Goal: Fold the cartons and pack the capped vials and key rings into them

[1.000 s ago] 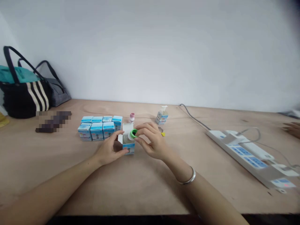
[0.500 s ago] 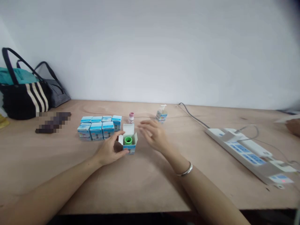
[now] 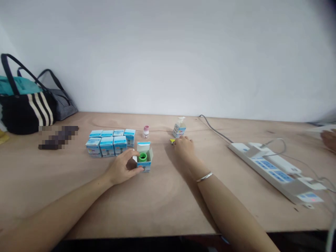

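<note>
My left hand [image 3: 123, 166] grips a small blue-and-white carton [image 3: 144, 166] on the table, thumb at its front and fingers at its left side. The carton's flaps stand up, and a green ring-shaped piece [image 3: 142, 157] with a dark hole shows inside. My right hand [image 3: 184, 147] is farther right, palm down, with its fingers curled over the tabletop. At its fingertips a small yellow piece [image 3: 172, 141] sticks out, partly hidden. Just beyond that hand stands another open carton [image 3: 179, 130] with its flap raised. A small clear bottle with a pink cap [image 3: 146, 132] stands behind the held carton.
Several closed blue-and-white cartons [image 3: 107, 147] stand in two rows to the left. A dark pixelated object [image 3: 59, 138] and bags [image 3: 28, 108] lie beyond them. A power strip [image 3: 273, 171] with cables is at right, and another person's hand [image 3: 328, 139] shows at the right edge.
My right hand has moved right, away from the held carton, and its fingers have curled down at the yellow piece, which now shows. My left hand still holds the carton.
</note>
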`<state>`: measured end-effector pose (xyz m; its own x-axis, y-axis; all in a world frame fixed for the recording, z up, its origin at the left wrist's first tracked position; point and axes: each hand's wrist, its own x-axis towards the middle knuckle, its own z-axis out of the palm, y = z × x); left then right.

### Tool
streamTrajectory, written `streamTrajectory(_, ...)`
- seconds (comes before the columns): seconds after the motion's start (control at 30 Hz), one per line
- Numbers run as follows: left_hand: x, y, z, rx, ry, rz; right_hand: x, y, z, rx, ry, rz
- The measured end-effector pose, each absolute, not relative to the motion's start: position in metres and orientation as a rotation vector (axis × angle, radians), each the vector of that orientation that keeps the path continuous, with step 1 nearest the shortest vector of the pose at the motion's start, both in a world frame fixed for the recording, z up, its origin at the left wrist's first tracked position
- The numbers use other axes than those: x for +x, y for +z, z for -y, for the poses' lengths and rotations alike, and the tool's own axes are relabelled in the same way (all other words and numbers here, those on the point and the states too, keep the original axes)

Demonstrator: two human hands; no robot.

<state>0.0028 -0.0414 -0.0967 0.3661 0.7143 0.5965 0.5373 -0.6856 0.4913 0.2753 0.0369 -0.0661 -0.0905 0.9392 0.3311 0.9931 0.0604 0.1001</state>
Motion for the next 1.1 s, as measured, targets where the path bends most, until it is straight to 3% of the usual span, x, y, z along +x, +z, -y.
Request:
streamTrajectory(0.1,0.003,-0.096,0.042,2.396,1.206,-1.131,0.275,-0.061,-0.036,-1.886,-0.4,2.096)
streamTrajectory(0.3,0.005,-0.094,0.042,2.388,1.244,-1.101,0.244,-0.044,-0.003,-0.814,0.267,1.938)
streamTrajectory(0.43,0.004,-0.095,0.042,2.342,1.227,-1.115,0.221,-0.038,0.025,-0.506,0.446,2.084)
streamTrajectory(1.1,0.005,-0.096,0.04,2.403,1.268,-1.051,0.216,-0.042,0.028,-0.817,0.041,2.239)
